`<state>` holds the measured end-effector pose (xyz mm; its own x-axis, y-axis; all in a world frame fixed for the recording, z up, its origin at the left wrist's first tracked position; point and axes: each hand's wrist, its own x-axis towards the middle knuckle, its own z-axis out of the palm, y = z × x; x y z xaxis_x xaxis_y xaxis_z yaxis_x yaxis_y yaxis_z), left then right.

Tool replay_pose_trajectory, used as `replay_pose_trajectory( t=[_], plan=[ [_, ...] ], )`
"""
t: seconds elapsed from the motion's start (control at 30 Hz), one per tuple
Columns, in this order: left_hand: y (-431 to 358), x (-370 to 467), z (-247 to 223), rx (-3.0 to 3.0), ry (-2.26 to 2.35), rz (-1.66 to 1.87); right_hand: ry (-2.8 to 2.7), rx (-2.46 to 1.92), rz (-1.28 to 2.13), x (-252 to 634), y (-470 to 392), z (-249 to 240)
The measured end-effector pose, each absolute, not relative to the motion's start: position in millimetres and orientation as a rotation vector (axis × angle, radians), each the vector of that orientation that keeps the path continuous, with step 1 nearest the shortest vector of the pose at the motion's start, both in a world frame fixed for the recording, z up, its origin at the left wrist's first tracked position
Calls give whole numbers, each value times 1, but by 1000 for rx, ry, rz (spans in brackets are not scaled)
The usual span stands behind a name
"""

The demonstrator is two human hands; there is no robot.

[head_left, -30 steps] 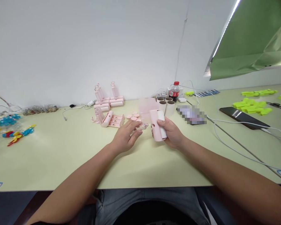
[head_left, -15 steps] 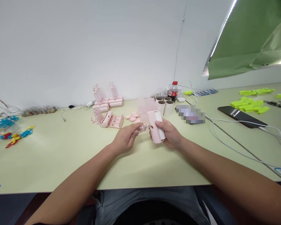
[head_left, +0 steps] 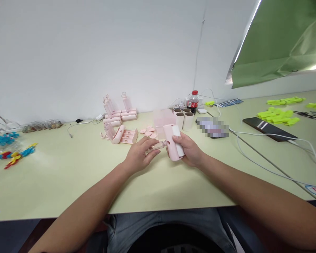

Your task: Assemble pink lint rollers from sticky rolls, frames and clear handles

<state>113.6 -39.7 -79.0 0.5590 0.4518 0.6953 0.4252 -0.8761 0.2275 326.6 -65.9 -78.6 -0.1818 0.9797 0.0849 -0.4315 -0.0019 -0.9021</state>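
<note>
Pink holder [head_left: 170,135] gripped in our right hand [head_left: 191,150] is probably angled so its hole [head_left: 169,143] faces the clear tube [head_left: 159,145] pinched in our left hand [head_left: 138,155], lol.

A red-capped bottle [head_left: 193,102] stands near the wall [head_left: 94,52]; a dark phone [head_left: 270,129] lies near neon-yellow pieces [head_left: 277,116].

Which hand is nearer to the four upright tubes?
Right. The right hand, holding a pink part, is just in front of the tubes; the left hand is farther off, to their front left.
</note>
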Motion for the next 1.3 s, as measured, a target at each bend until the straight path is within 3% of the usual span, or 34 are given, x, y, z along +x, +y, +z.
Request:
replay_pose_trajectory(
  t=[0.67,1.3],
  plan=[
    [-41,117,-79,2865,990,1082,-1026,-1097,1297,325,-58,-85],
    [-34,113,-88,2953,912,1013,-1152,-1242,1244,327,-56,-90]
  ],
)
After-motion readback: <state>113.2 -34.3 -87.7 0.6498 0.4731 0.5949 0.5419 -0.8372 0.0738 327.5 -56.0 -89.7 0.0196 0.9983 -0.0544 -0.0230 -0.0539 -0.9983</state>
